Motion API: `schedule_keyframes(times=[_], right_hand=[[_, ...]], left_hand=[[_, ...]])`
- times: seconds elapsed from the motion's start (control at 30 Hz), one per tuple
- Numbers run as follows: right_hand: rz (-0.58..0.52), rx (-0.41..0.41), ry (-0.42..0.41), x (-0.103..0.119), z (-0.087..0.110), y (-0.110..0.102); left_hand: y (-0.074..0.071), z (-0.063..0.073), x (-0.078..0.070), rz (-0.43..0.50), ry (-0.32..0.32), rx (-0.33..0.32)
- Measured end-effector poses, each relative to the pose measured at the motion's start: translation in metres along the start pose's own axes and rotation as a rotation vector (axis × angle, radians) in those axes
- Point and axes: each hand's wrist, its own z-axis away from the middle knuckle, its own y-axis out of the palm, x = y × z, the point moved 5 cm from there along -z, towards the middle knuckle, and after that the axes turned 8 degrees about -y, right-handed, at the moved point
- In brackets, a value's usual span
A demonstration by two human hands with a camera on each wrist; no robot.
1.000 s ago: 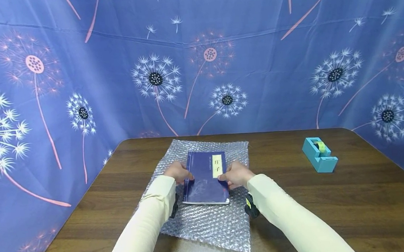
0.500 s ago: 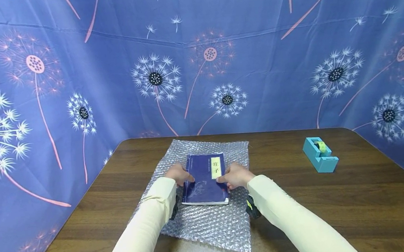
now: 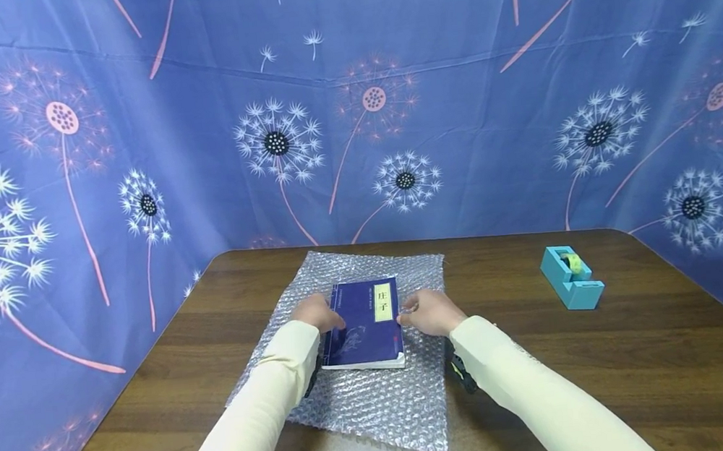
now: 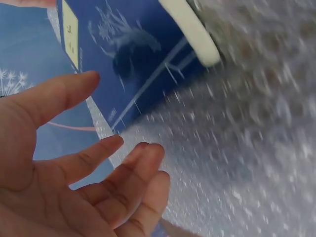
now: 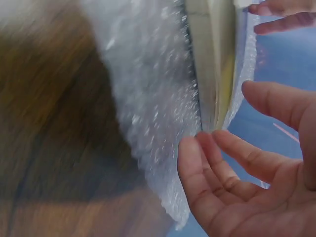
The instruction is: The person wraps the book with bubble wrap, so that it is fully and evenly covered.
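A dark blue paperback book with a yellow title label lies face up on a sheet of bubble wrap. At its left edge, my left hand has the thumb over the cover; in the left wrist view that hand is loosely spread, with thumb and fingers apart. Beside the right edge is my right hand. The right wrist view shows this hand with relaxed fingers near the page edges, thumb away from them. Whether the fingertips touch the book I cannot tell.
A turquoise tape dispenser with a yellow-green roll of tape stands at the right on the wooden table. Behind the table hangs a blue curtain with dandelion prints. Black wrist cameras sit under the sleeves.
The book has slid slightly left and towards me on the bubble wrap. My right thumb has come off the cover, and the right hand has shifted a little to the right.
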Motion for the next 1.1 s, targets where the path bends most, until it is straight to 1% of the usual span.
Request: schedule_keyframes(times=[0.1,0.17,0.23,0.37,0.5,0.63,0.83,0.9,1.1], right_hand=[[0.095,-0.001,-0.014,-0.002,0.001,0.000],[0.157,0.014,-0.016,-0.003,0.003,0.000],[0.204,0.033,-0.015,-0.004,0.005,0.000],[0.245,0.052,-0.013,-0.007,0.010,-0.001],[0.256,0.046,-0.018,-0.009,0.014,-0.001],[0.263,0.038,-0.017,-0.014,0.016,-0.004],[0.232,0.036,0.007,-0.026,0.021,-0.013],[0.225,0.035,0.006,-0.030,0.023,-0.016],[0.219,0.027,-0.008,-0.040,0.028,-0.023]], left_hand=[[-0.003,0.001,0.006,-0.066,0.009,-0.012],[-0.005,0.001,0.011,-0.117,0.005,-0.013],[-0.008,0.003,0.014,-0.141,-0.004,-0.006],[-0.008,0.004,0.019,-0.172,-0.021,0.023],[-0.004,0.004,0.019,-0.212,-0.015,0.027],[0.002,0.002,0.014,-0.241,-0.014,0.018],[0.005,0.014,-0.001,-0.272,0.001,0.012],[0.005,0.016,-0.005,-0.269,0.009,0.010],[0.012,0.015,-0.015,-0.245,0.007,0.002]])
